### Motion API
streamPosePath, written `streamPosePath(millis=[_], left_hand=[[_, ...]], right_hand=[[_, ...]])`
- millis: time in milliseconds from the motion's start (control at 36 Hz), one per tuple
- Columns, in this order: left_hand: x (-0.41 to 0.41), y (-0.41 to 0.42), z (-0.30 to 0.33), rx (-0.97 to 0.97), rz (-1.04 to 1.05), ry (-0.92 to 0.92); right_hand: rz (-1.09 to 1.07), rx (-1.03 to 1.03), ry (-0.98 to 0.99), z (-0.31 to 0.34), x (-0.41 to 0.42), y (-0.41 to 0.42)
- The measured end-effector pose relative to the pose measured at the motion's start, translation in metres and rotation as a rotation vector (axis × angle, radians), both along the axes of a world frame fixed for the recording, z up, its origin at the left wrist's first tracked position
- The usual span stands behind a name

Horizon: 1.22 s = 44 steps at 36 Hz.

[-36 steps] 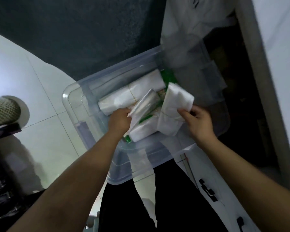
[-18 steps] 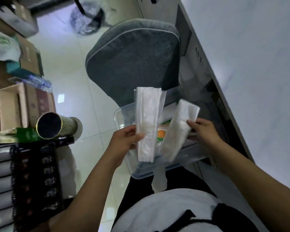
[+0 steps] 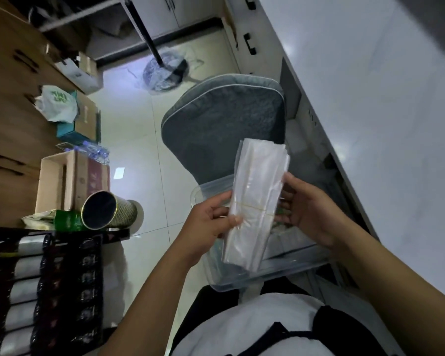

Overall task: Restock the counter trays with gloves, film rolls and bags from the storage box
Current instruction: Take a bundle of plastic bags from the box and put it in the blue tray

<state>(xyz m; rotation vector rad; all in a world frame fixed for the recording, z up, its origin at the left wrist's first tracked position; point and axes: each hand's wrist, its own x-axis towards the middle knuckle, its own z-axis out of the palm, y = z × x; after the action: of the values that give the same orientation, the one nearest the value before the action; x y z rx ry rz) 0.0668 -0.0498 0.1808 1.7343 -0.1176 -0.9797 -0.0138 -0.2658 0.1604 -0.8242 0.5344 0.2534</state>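
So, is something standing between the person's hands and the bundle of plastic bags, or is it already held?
Nothing stands between them. The left hand and the right hand both already grip the bundle of plastic bags, lifted above the clear storage box. The counter trays it must go to are not clearly identifiable here, so that path cannot be judged.

bundle of bags [image 3: 257, 201]: thin clear plastic film, glossy, faintly wrinkled — bound by a thin band
storage box [image 3: 280, 268]: translucent plastic, smooth, slight sheen
chair cushion [image 3: 224, 129]: grey cloth, matt and nubbly, with pale piping
floor [image 3: 139, 155]: pale tiles, glossy — reflecting light
counter [image 3: 383, 124]: white, smooth, dull sheen
carton [image 3: 59, 181]: brown cardboard, matt
cabinet [image 3: 8, 98]: wood-look, matt
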Motion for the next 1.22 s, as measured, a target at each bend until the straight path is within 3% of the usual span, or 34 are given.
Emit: streamPosePath(millis=[111, 306, 417, 611, 667, 778, 833, 1056, 1222], left_hand=[[0.002, -0.004, 0.006, -0.026, -0.066, -0.028], [0.005, -0.005, 0.016, -0.166, -0.206, -0.038], [0.008, 0.006, 0.023, -0.253, -0.306, -0.091], [0.012, 0.028, 0.009, -0.239, -0.492, -0.278], [0.006, 0.029, 0.01, -0.25, -0.607, -0.216], [-0.017, 0.022, 0.022, -0.396, -0.908, 0.148], [-0.035, 0.019, 0.031, -0.425, -0.979, 0.221], [-0.124, 0.01, 0.055, -0.437, -1.03, 0.199], [-0.185, 0.003, 0.065, -0.431, -1.079, 0.253]], right_hand=[[-0.056, -0.109, -0.105, 0.015, -0.01, 0.009], [-0.398, -0.365, -0.047, 0.042, -0.02, 0.051], [-0.572, -0.374, 0.027, 0.055, -0.031, 0.08], [-0.835, -0.305, 0.018, 0.069, -0.071, 0.129], [-0.865, -0.349, 0.025, 0.075, -0.092, 0.143], [-0.899, -0.446, 0.042, 0.092, -0.139, 0.169], [-0.944, -0.469, 0.058, 0.101, -0.163, 0.178], [-1.155, -0.608, 0.186, 0.115, -0.25, 0.204], [-1.105, -0.585, 0.126, 0.11, -0.316, 0.222]])
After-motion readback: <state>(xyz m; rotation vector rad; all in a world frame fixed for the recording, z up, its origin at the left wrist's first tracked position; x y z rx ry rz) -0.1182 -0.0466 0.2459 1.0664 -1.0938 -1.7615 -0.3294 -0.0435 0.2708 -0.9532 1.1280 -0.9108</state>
